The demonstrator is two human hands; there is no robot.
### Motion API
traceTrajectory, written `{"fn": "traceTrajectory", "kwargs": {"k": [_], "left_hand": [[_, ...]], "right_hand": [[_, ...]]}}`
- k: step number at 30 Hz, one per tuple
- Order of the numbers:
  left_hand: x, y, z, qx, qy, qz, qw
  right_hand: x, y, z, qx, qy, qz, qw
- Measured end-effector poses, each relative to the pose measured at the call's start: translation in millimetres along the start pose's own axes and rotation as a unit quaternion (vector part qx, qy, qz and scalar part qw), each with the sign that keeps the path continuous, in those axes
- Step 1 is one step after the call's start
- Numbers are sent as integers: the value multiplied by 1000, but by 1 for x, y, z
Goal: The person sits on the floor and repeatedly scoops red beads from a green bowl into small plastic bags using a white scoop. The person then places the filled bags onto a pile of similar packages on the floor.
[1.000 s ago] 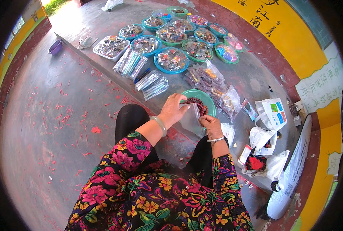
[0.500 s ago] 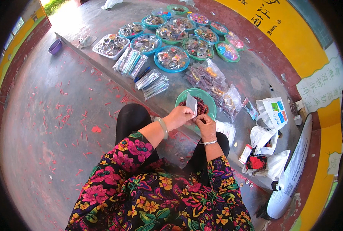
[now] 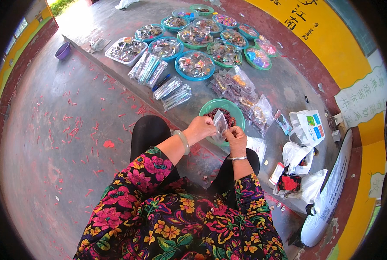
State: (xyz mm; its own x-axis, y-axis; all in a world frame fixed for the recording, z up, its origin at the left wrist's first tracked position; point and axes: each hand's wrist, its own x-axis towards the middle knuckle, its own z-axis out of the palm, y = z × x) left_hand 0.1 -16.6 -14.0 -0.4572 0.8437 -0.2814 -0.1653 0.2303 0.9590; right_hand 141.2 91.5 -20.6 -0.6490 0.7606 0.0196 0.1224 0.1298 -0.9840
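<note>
Between my hands a small clear plastic bag (image 3: 220,123) is spread at its mouth, over the near side of a green basin (image 3: 206,107). My left hand (image 3: 200,130), with a pale bangle at the wrist, pinches the bag's left edge. On the other edge, the fingers of my right hand (image 3: 237,139) are closed; a silver bracelet circles that wrist. Dark red bead strings (image 3: 232,120) lie in the basin behind the bag. Whether anything is inside the bag I cannot make out.
Several basins, one a blue basin (image 3: 194,78), hold bagged small goods ahead. Bundles of wrapped pens (image 3: 171,89) lie nearer. Bagged bead strings (image 3: 245,97) sit right of the green basin. White plastic bags (image 3: 304,158) stand at the right. Red scraps (image 3: 109,144) litter the floor.
My hands have moved slightly apart. The bag, narrow and upright half a second ago, is now spread wider at its mouth between my fingers.
</note>
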Motion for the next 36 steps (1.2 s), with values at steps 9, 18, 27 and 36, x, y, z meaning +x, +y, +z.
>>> {"fn": "traceTrajectory", "kwargs": {"k": [9,18,27,36], "left_hand": [[-24,29,4,267,85,73,957],[-25,18,-6,486,76,140,860],[-21,13,-11,558,-56,176,809],[-8,11,-33,538,98,125,828]], "right_hand": [[-22,-26,19,-241,-77,-131,959],[-18,-13,11,-295,-64,-135,944],[-16,-5,9,-339,-76,-123,930],[62,15,-13,-381,-104,-133,909]]}}
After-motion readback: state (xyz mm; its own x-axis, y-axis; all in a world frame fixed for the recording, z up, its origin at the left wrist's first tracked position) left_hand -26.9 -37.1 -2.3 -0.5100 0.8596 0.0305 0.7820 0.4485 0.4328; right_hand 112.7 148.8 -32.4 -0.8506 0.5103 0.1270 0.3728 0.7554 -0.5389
